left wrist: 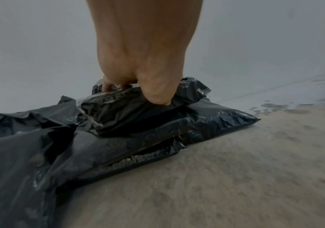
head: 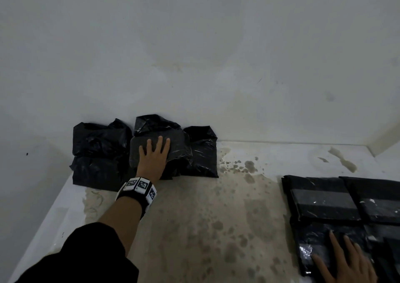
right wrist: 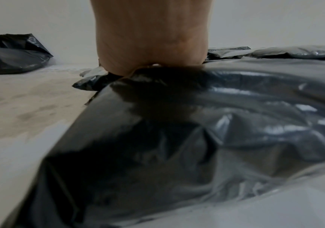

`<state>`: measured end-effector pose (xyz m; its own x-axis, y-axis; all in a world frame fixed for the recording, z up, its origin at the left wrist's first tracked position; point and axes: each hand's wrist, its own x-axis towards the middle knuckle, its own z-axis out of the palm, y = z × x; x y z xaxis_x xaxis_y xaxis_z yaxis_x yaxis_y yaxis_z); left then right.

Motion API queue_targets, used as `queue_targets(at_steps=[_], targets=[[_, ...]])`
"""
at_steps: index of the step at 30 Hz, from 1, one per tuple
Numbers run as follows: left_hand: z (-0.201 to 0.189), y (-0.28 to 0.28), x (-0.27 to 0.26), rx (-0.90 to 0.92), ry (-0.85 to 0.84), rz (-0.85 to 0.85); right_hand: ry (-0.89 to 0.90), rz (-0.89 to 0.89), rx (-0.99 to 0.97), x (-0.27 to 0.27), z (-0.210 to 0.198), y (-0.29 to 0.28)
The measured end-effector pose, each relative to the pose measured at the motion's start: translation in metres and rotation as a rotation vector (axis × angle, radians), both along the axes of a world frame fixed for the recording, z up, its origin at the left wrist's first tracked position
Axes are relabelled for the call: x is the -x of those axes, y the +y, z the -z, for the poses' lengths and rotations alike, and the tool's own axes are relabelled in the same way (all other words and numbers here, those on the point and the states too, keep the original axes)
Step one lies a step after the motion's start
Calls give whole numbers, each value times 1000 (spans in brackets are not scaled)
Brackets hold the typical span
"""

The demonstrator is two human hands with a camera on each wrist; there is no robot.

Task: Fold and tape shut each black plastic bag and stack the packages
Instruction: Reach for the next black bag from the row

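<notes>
Left hand (head: 154, 159): grips top unsealed bag (head: 160, 146), 11 o'clock, against wall. Right hand (head: 346, 261): flat on taped packages (head: 324, 198), 4 o'clock.

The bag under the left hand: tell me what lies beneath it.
The bag gripped by the left hand lies atop other crumpled black bags against the wall. Their contents are hidden by the plastic.

The desk (head: 194, 228) is viewed downward from head height; each wrist view is set low and close; the unsealed bags (head: 201, 152) are shared.
</notes>
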<state>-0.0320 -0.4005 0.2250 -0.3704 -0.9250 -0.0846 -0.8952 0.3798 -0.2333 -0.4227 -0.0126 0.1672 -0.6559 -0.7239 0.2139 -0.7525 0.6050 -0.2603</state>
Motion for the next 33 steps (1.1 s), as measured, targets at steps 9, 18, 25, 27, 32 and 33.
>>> queue_targets(at_steps=[9, 18, 25, 27, 32, 33], targets=[[1, 106, 18, 311, 288, 241, -98, -2, -61, 1, 0, 3], [71, 294, 50, 104, 296, 348, -142, -85, -190, 14, 5, 16], [83, 335, 60, -121, 310, 305, -149, -133, -169, 18, 6, 19], [74, 327, 60, -126, 370, 298, -167, -143, -165, 19, 4, 20], [63, 285, 45, -133, 466, 6, -159, -181, -63, 13, -10, 19], [65, 280, 43, -158, 458, -27, -146, -229, -5, 8, -15, 14]])
